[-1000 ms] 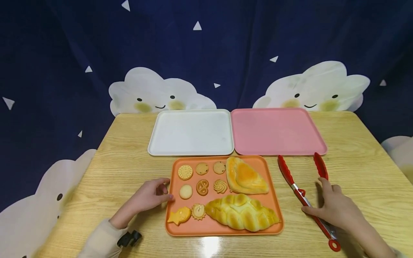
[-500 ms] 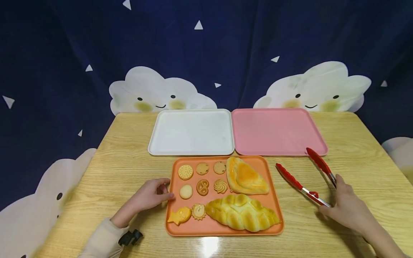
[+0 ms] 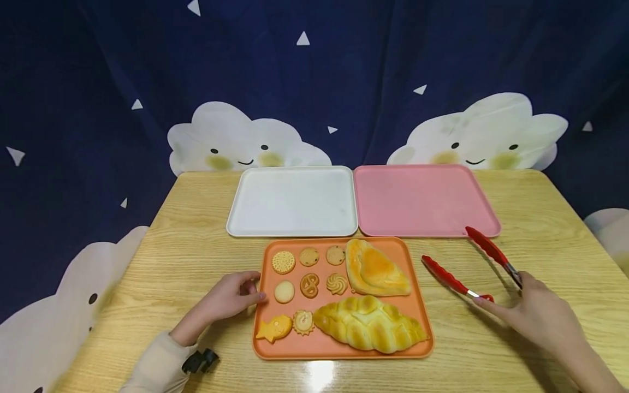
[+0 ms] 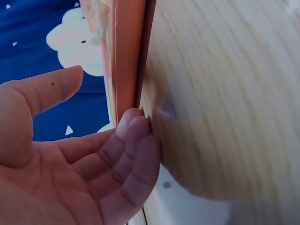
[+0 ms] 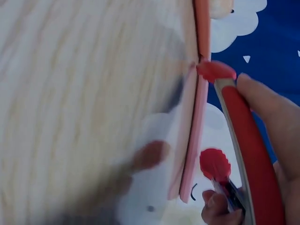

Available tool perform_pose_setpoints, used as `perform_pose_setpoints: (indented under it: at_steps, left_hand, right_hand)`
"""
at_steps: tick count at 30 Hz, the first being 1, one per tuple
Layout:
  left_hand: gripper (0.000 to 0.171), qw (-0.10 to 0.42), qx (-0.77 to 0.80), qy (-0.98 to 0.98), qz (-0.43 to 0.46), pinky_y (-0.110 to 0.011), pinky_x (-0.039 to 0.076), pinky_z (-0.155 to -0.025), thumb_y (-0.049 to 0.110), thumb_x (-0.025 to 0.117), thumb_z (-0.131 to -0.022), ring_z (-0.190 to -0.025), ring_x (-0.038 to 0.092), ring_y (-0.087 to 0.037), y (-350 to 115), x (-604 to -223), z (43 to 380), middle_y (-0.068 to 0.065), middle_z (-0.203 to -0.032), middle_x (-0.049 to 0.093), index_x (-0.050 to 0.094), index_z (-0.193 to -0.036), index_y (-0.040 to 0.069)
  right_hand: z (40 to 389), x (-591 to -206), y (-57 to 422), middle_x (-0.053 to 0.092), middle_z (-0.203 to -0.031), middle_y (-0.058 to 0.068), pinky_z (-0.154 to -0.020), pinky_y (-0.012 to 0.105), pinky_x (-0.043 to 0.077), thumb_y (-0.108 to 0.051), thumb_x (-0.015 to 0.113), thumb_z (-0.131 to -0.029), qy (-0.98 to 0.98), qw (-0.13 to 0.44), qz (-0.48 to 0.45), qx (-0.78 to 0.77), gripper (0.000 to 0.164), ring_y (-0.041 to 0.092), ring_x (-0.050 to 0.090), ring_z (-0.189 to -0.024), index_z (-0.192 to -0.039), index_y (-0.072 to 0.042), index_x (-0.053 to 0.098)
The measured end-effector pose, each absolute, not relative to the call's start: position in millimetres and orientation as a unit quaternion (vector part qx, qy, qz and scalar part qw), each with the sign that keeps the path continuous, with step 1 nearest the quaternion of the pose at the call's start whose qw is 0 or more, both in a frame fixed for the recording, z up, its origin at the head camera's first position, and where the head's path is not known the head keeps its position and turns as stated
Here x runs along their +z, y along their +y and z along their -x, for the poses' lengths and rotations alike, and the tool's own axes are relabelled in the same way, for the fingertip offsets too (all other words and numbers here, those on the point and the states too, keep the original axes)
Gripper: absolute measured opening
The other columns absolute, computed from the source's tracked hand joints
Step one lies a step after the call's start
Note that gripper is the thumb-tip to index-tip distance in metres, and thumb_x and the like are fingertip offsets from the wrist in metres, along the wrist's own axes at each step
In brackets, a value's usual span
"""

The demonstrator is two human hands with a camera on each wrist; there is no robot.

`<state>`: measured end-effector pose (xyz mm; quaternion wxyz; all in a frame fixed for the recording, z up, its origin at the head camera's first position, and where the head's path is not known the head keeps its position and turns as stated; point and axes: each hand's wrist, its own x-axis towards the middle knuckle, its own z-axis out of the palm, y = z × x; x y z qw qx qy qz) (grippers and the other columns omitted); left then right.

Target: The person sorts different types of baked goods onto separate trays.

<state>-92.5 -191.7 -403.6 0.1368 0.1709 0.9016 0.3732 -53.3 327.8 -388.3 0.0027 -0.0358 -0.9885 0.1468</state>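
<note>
Both my hands are at the counter (image 3: pixel 191 229), and the right hand (image 3: pixel 545 316) holds a pair of red tongs (image 3: pixel 448 277), thumb on one arm and fingers on the other, with the tips spread wide apart. They point forward, to the right of the orange tray (image 3: pixel 307 348); from above, one tip overlaps the near edge of the pink tray (image 3: pixel 425 199). My left hand (image 3: pixel 228 295) is at the left edge of the orange tray, fingers loosely bent and thumb apart from them; it looks like a light touch, though I can't tell whether the fingertips press. On that tray lie eight cookies (image 3: pixel 284 262) toward the left, a folded pastry (image 3: pixel 377 270) at the far right and a braided loaf (image 3: pixel 371 323) nearer me. Beyond it, the white tray (image 3: pixel 295 202) sits just beside the pink one.
</note>
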Motion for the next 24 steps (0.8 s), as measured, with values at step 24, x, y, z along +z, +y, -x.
perform_pose_setpoints:
  at_steps: [24]
  left_hand:
    - [0.049, 0.113, 0.34, 0.915, -0.184, -0.022, 0.037, -0.046, 0.005, 0.064, -0.081, -0.053, 0.043, -0.007, -185.7, -408.9, 97.2, 0.003, -0.064, 0.048, 0.044, -0.123, -0.009]
  right_hand:
    - [46.8, -368.3, 316.0, 0.053, -0.076, 0.0, -0.043, 0.022, 0.029, -0.051, 0.08, -0.056, -0.978, 0.064, -0.142, 0.141, 0.068, 0.002, 0.033, -0.05, -0.102, -0.009, 0.053]
